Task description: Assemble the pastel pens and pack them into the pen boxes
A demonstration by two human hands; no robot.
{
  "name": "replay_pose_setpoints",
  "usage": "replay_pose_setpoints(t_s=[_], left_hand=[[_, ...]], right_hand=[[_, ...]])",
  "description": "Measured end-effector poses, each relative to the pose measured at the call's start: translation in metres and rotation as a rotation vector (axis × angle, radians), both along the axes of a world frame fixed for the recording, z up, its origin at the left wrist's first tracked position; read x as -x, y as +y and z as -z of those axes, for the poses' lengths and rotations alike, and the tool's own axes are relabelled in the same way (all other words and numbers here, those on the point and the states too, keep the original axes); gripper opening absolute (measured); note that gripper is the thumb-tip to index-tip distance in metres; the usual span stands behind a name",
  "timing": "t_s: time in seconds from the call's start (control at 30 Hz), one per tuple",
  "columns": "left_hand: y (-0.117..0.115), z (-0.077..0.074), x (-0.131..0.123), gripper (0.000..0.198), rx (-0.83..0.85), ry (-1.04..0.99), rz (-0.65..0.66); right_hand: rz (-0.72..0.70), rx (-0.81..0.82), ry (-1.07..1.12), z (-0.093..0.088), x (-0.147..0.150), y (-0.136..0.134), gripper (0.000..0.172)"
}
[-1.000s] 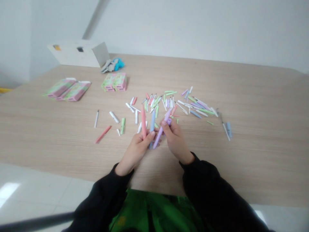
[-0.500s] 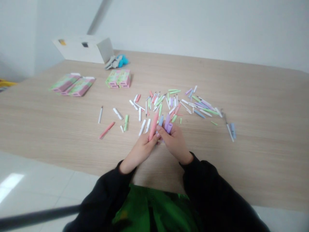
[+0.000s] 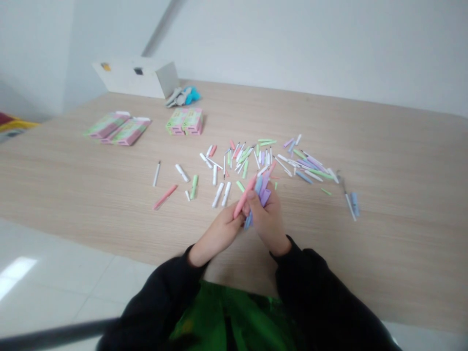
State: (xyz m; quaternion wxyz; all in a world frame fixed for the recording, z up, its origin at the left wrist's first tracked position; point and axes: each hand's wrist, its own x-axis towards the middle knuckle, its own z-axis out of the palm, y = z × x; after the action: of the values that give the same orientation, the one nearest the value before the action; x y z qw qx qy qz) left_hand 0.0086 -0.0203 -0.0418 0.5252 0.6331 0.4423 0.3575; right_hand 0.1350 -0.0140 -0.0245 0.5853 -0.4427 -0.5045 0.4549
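Observation:
Over the near part of the table, my left hand (image 3: 221, 233) is closed around a pink pen (image 3: 244, 197), which tilts up to the right. My right hand (image 3: 269, 220) grips a blue pen (image 3: 259, 185) and purple pen parts (image 3: 266, 181), one a short open-ended purple tube (image 3: 265, 197). Both hands touch, and the pens lie side by side between them. Fingers hide the lower portions of the bundle. Just beyond the hands is a loose spread of pen refills, caps and barrels (image 3: 244, 168) in white, green, pink and purple.
Pink-and-green boxes lie at the left (image 3: 126, 132) and stand stacked (image 3: 185, 122) farther back. Behind them are grey-and-blue gloves (image 3: 183, 96) and a white box (image 3: 129, 80). A pink pen (image 3: 165, 197) rests left, a blue cap (image 3: 354, 204) right.
The pink pen has tipped to the right, against the blue one. The blue and purple pens also lean more to the right, and the blue pen's lower end now shows. The view has shifted slightly.

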Motion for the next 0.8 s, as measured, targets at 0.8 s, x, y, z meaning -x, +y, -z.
replay_pose_setpoints(t_s=[0.8], left_hand=[[0.191, -0.108, 0.29, 0.06, -0.337, 0.903, -0.909]], right_hand=[[0.217, 0.191, -0.071, 0.032, -0.063, -0.041, 0.027]])
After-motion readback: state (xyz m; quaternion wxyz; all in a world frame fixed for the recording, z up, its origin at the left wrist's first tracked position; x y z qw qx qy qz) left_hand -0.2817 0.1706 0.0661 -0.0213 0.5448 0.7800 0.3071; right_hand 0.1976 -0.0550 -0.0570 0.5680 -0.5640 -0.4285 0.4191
